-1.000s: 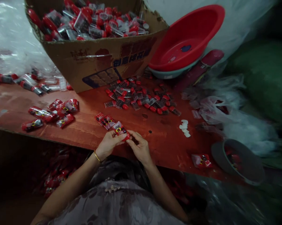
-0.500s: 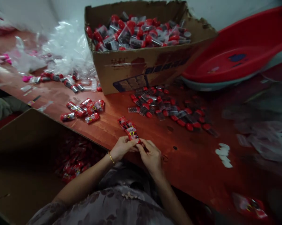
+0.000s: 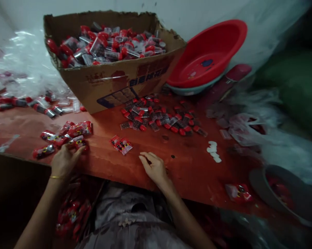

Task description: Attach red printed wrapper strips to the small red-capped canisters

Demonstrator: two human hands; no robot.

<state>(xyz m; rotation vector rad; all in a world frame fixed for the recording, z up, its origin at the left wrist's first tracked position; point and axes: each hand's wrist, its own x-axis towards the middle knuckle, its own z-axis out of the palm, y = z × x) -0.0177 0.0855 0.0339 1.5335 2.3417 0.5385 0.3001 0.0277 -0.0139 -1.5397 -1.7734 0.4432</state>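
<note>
My left hand (image 3: 64,159), with a gold bangle at the wrist, is over a small pile at the left of the table. Its thumb and fingers are closed around a shiny red packet (image 3: 78,142), partly hidden by them. More filled red packets (image 3: 80,128) lie against it. To the right, my right hand (image 3: 154,167) rests low above the tabletop, fingers curled and pressed together with nothing visible in them. Between the hands lie several flat red printed pouches (image 3: 121,144), apart from both.
Behind stands a cardboard box (image 3: 93,90) full of red-capped clear tubes. More tubes (image 3: 158,116) are heaped before it. A red basin (image 3: 205,58), white scraps (image 3: 213,151), plastic bags (image 3: 249,128) and a grey bowl (image 3: 264,180) are on the right. Red packets (image 3: 73,214) fill a container below the table edge.
My left hand has moved left with the filled packet to the pile. My right hand has let go and stays near the front. The view has turned right.
</note>
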